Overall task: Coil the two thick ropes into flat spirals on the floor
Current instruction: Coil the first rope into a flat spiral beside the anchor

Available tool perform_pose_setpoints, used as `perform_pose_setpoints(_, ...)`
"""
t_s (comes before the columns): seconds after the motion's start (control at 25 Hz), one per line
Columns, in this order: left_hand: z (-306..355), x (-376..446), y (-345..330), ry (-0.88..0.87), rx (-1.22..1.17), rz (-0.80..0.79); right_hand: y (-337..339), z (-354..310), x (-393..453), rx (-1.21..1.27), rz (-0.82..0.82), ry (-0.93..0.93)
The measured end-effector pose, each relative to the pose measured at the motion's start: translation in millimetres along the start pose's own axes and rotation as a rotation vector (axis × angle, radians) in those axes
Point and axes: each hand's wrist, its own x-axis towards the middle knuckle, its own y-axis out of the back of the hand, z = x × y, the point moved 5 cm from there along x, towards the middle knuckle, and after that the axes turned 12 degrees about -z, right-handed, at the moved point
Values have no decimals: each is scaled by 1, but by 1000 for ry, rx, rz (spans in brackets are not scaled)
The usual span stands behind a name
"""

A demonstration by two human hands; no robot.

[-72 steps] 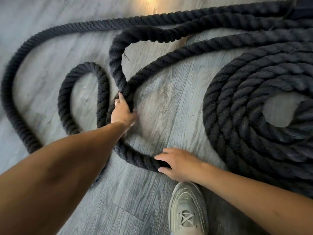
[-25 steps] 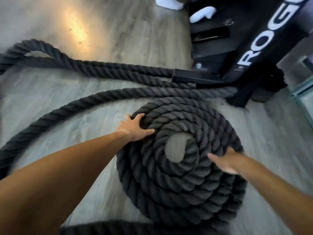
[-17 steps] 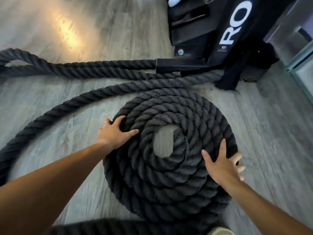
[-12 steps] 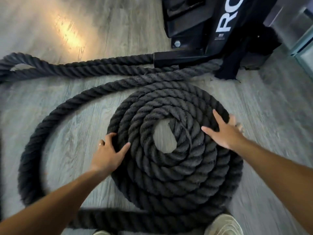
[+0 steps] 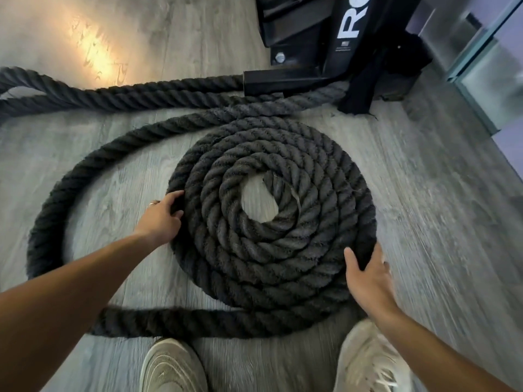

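Rope coil point(image 5: 271, 250) charcoal-black, twisted strands; floor point(image 5: 424, 193) grey woodgrain; shoes point(image 5: 172, 366) off-white; rack base point(image 5: 325, 38) black, white lettering

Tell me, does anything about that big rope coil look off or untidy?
Mostly neat. The spiral is tight, but a frayed strand sticks out at its inner end by the centre hole, and the loose tail bows wide around the left instead of hugging the coil.

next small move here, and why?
Probably turn the coil a little further to draw in slack. The left hand grips its left rim and the right hand rests on its lower right edge, while a wide loose loop lies apart from the spiral on the floor.
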Motion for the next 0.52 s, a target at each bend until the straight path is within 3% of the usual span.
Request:
perform_pose_setpoints(0.16, 8, -19, -2, 6, -93, 52, 13, -5, 32, 17, 20, 8)
perform_pose_setpoints(0.28, 1, -60, -24, 60, -155, 20, 41, -30, 87, -105, 34, 63)
perform_pose_setpoints(0.44, 6, -87, -55, 47, -18, -103, 82, -82, 124, -141, 88, 176)
perform_pose_setpoints(0.52, 8, -71, -50, 81, 33, -86, 86, -84, 114, -94, 161, 171)
